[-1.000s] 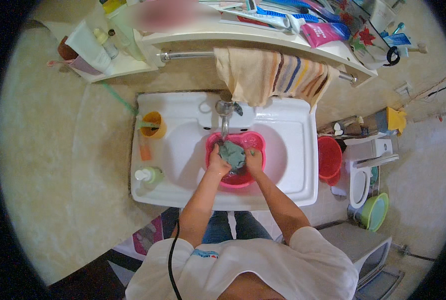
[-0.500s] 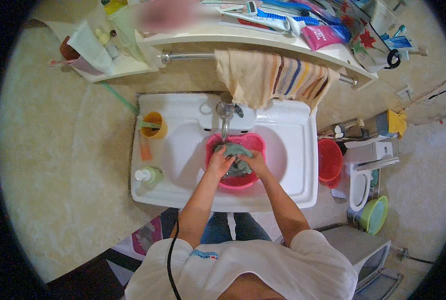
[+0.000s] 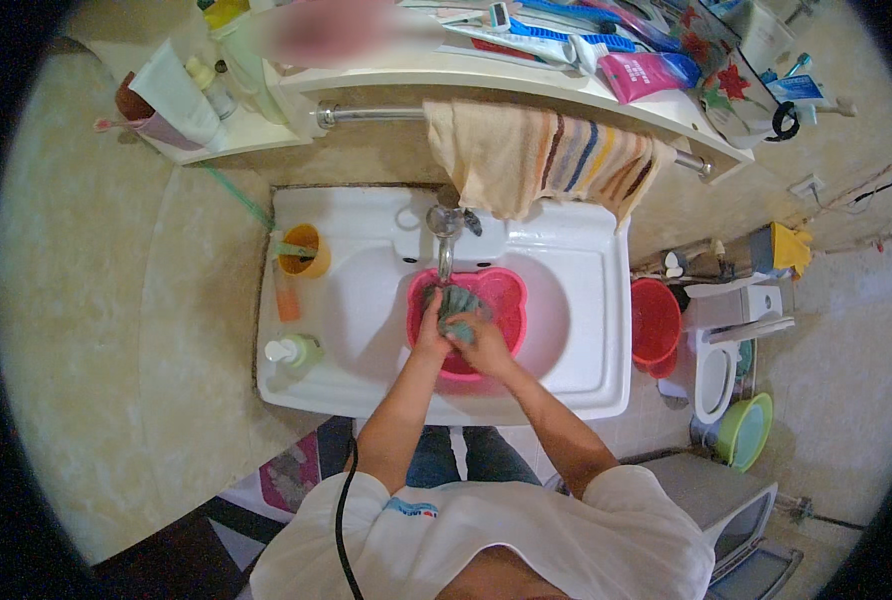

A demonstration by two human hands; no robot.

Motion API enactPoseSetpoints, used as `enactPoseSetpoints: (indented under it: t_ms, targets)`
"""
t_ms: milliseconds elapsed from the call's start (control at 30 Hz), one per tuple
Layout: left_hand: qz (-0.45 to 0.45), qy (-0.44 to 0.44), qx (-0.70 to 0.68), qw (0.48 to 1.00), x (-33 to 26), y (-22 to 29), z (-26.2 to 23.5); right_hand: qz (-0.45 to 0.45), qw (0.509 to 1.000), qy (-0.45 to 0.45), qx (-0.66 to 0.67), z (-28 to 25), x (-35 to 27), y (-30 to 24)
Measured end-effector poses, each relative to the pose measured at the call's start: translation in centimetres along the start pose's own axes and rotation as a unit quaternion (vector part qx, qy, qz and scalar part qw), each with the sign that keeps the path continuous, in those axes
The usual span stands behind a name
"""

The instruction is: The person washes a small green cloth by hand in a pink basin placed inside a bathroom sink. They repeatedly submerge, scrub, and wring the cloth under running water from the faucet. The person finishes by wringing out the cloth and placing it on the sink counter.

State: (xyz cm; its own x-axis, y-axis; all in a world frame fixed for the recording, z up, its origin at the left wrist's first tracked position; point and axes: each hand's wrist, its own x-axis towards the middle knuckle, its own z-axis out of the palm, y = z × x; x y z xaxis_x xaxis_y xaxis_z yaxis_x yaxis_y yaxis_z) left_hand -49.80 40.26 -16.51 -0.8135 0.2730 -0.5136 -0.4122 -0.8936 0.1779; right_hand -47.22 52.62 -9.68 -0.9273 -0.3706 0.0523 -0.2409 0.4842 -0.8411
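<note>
Roughly mid-frame, a grey-green cloth (image 3: pixel 458 300) sits bunched inside a pink basin (image 3: pixel 507 293), just below the spout of a metal faucet (image 3: pixel 446 240). Left hand (image 3: pixel 430 326) against the cloth's left side, fingers pointing up-frame; right hand (image 3: pixel 481 343) curled over its lower right part. Both hands hold the cloth between them, grip narrow; fingertips partly hidden in the folds. Basin stands in a white sink (image 3: pixel 366 300). Left of centre, on the sink's ledge: yellow-orange cup (image 3: pixel 315 264), pump bottle (image 3: pixel 296 350) below it. Upper centre: striped towel (image 3: pixel 541 160) over a rail. Right of frame: red bucket (image 3: pixel 654 322).
</note>
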Motion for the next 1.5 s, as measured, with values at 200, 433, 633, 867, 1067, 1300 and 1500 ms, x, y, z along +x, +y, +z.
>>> enactPoseSetpoints:
  t_ms: [200, 433, 633, 867, 1067, 1300, 1500]
  targets:
    - [-0.044, -0.046, -0.004, 0.998, 0.4, -2.4, -0.3, 0.176, 0.967, 0.028, -0.183, 1.1, 3.5, 0.9]
    - [-0.044, -0.033, 0.032, 0.998, 0.9, 0.0, -2.1, 0.003, 0.966, 0.186, -0.182, 4.3, 2.7, -0.8]
    - [-0.07, 0.046, 0.019, 0.996, 1.0, -2.0, 1.6, 0.214, 0.948, 0.107, -0.208, 1.1, 6.0, 3.3]
    - [-0.058, -0.27, -0.035, 0.961, 2.1, 2.1, -5.0, 0.023, 0.978, 0.143, -0.147, 4.2, 4.7, -1.4]
    - [-0.024, -0.032, 0.037, 0.999, 0.9, 0.7, -0.6, 0.146, 0.956, 0.178, -0.181, 2.6, 5.6, 1.0]
    - [-0.068, 0.08, 0.049, 0.993, 1.6, -0.8, 0.7, 0.294, 0.933, 0.102, -0.179, -0.4, 6.3, 3.5]
    - [0.017, -0.019, 0.007, 1.0, 2.6, 0.9, -0.9, 0.172, 0.979, 0.08, 0.076, -0.6, 3.2, 5.9]
